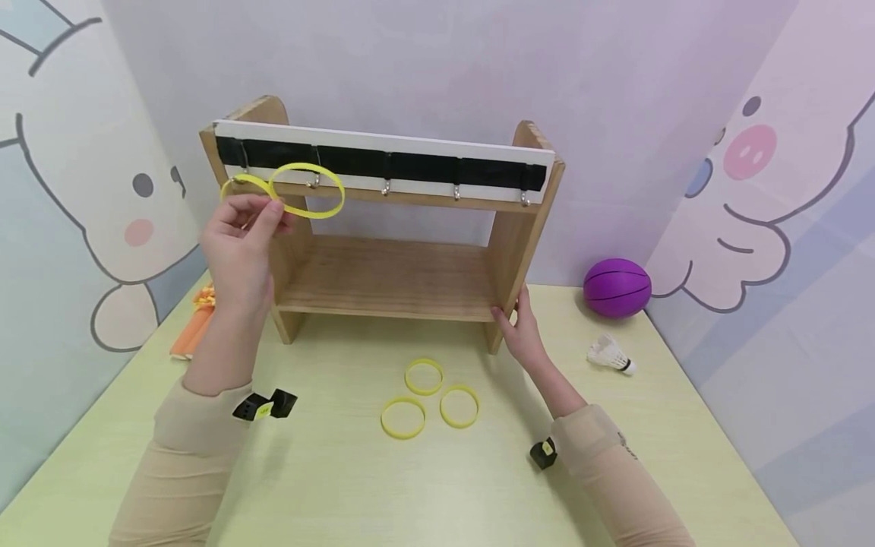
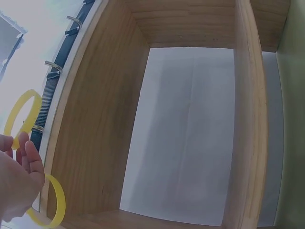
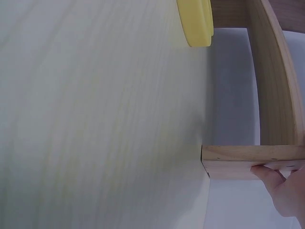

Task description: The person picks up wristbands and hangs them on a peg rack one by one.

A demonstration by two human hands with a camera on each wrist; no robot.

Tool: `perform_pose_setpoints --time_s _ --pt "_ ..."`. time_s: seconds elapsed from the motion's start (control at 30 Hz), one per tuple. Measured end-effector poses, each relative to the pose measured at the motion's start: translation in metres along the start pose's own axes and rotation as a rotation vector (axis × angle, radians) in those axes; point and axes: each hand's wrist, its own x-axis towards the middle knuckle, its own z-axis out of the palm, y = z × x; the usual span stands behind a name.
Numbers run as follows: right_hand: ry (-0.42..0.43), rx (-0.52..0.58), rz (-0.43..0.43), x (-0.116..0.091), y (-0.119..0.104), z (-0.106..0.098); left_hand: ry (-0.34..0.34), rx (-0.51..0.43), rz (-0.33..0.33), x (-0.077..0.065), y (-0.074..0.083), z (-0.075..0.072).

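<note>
My left hand (image 1: pixel 239 239) pinches a thin yellow ring (image 1: pixel 339 199) between thumb and fingers, in front of the second hook from the left. Just behind that hand, another yellow ring (image 1: pixel 232 180) hangs at the leftmost hook, partly covered by the fingers; in the left wrist view this hanging ring (image 2: pixel 60 202) shows below the hand. Several metal hooks (image 1: pixel 386 187) line a white board with a black strip (image 1: pixel 420 165) across the front of a wooden shelf (image 1: pixel 396 277). Low on the shelf's right side panel, my right hand (image 1: pixel 522 334) grips its edge.
Three yellow rings, a back one (image 1: pixel 424 393), a left one (image 1: pixel 403 437) and a right one (image 1: pixel 476 410), lie on the table. To the right are a purple ball (image 1: pixel 617 289) and a shuttlecock (image 1: pixel 608 354). An orange object (image 1: pixel 194 332) lies behind my left forearm.
</note>
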Motion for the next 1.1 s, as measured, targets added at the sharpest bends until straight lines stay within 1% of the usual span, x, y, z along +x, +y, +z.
perform_pose_setpoints --time_s 0.13,0.2,0.37,0.47,0.53,0.7,0.8,0.9,1.0,1.1 --pt "0.006 -0.002 0.005 0.001 -0.001 -0.001 0.001 0.002 0.012 0.001 -0.001 0.001" --pt "0.008 -0.003 0.006 0.001 -0.002 -0.001 0.005 0.012 0.006 0.001 -0.003 0.0" --pt "0.008 -0.007 0.0 0.001 -0.002 -0.001 0.026 0.031 -0.037 -0.003 -0.009 -0.004" --pt "0.003 -0.01 -0.001 0.0 -0.001 0.0 0.017 0.057 -0.052 -0.006 -0.012 -0.006" --pt "0.001 -0.013 -0.002 -0.001 0.0 0.0 0.006 0.074 -0.049 -0.008 -0.014 -0.008" --pt "-0.002 -0.011 -0.01 0.0 0.0 0.0 0.004 0.135 -0.028 -0.012 -0.016 -0.011" --pt "-0.001 -0.008 -0.016 0.001 0.0 0.0 -0.007 0.193 -0.023 -0.016 -0.017 -0.013" --pt "-0.003 -0.011 -0.015 0.001 0.001 -0.001 -0.04 0.274 -0.015 -0.022 -0.019 -0.013" --pt "-0.005 -0.013 -0.012 0.001 0.001 -0.001 -0.09 0.39 0.016 -0.03 -0.022 -0.012" --pt "-0.004 -0.012 -0.016 0.001 0.001 -0.001 -0.164 0.492 0.044 -0.039 -0.026 -0.01"
